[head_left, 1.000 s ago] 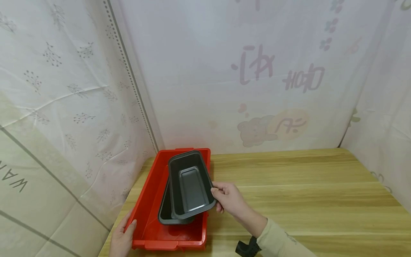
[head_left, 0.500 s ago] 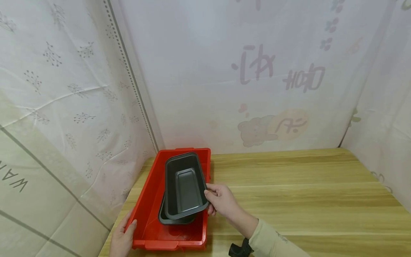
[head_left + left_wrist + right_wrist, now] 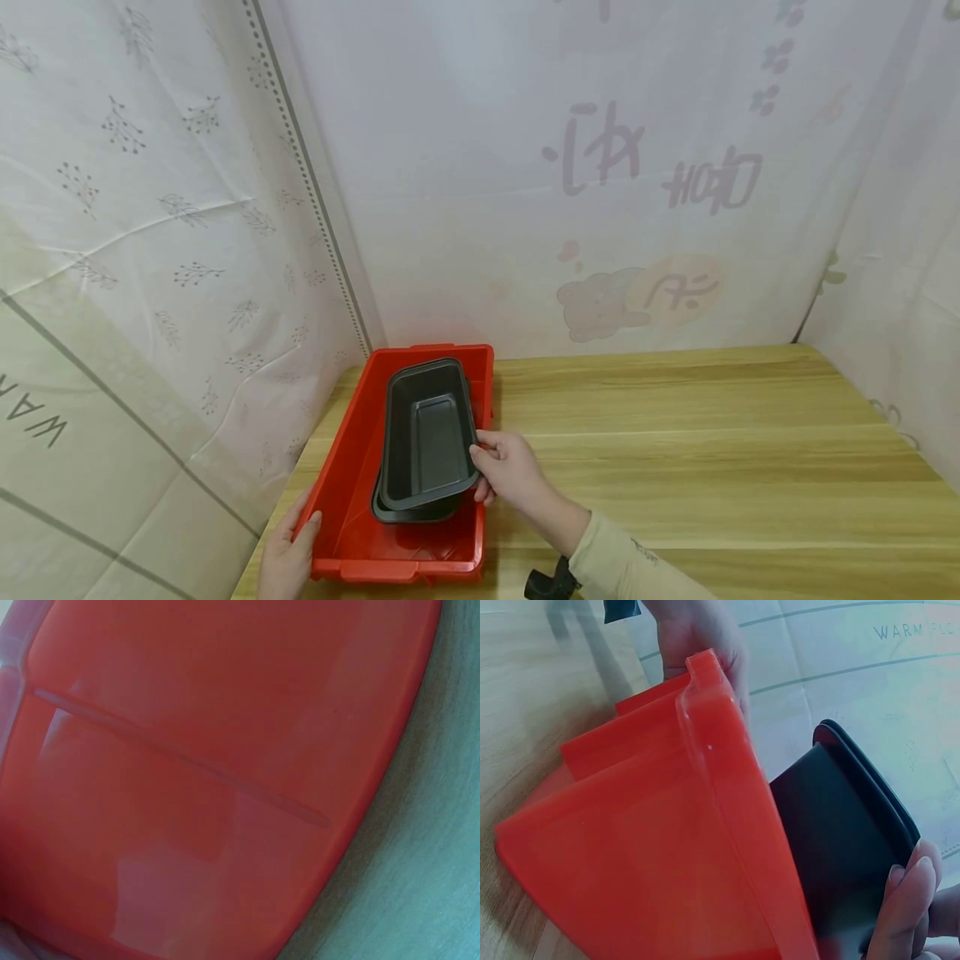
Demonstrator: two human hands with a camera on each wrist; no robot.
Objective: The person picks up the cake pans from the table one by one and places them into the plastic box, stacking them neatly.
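A dark grey loaf pan (image 3: 435, 442) is tilted over the red plastic tray (image 3: 345, 467), its right edge raised. My right hand (image 3: 513, 475) pinches that pan's right rim, thumb on top and fingers beneath. Under it, a second dark loaf pan (image 3: 412, 515) lies in the tray, mostly hidden. With my left hand (image 3: 287, 550) I grip the tray's front left rim, thumb inside the wall. In the right wrist view the held pan (image 3: 840, 832) rises past the tray's side wall (image 3: 645, 870), fingers (image 3: 907, 907) on its rim. The left wrist view is filled by the red tray (image 3: 225, 780).
The tray stands at the left end of a wood-grain table (image 3: 675, 467). Printed fabric (image 3: 480, 167) hangs behind the table and along both sides. A black strap-like device (image 3: 551, 581) sits by my right cuff.
My right hand has moved left and slightly down with the loaf pan, which now lies more squarely over the lower pan. The left hand keeps its place on the tray.
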